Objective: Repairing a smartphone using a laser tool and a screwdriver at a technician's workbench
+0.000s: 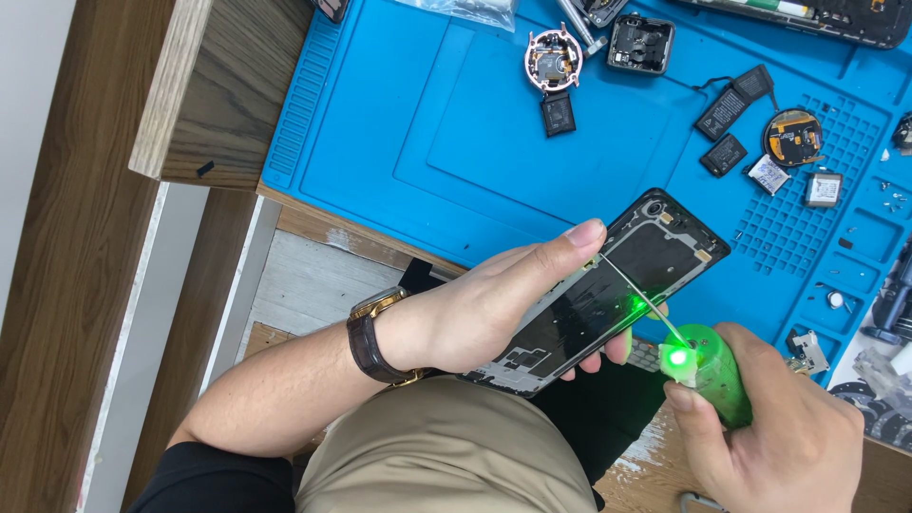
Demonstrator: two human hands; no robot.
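Left hand [494, 309] clamped around phone frame [608, 290], thumb along its upper edge, fingers under; frame held tilted above near edge of blue mat [456, 142], over the lap. Right hand [784, 432] closed on green tool [712, 370], lit green at its front, thin tip [636, 294] touching the frame's inner face. Hands close together. Far on mat: round watch body [553, 59], small batteries [727, 128], round coil part [793, 138]. Table [218, 85] edge at left.
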